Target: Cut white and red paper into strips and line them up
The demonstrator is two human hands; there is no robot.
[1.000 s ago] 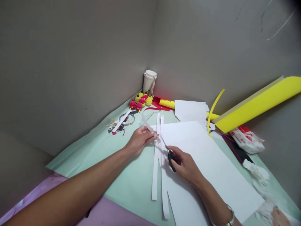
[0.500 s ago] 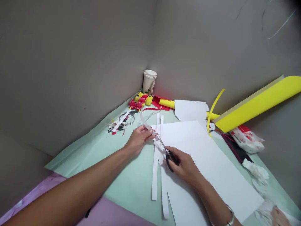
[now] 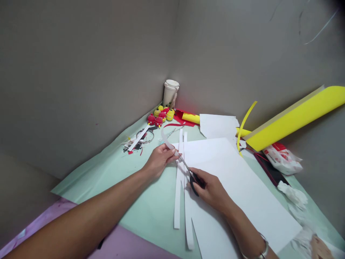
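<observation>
Green-covered tabletop (image 3: 151,212) sits against grey walls (image 3: 81,72), left hand (image 3: 159,160) pinching a curled white strip (image 3: 166,141) just above flat paper strips (image 3: 177,205), right hand (image 3: 210,185) wrapped round black-handled scissors (image 3: 192,177) over a white sheet (image 3: 239,194), blades pointing at the curled strip's lower end.

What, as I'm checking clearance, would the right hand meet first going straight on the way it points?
The right hand, scissors leading, would probably meet the curled white paper strip in the left hand first; exact depth is unclear.

Plain grey walls (image 3: 81,72) meet behind a pale-green work surface (image 3: 113,165).
</observation>
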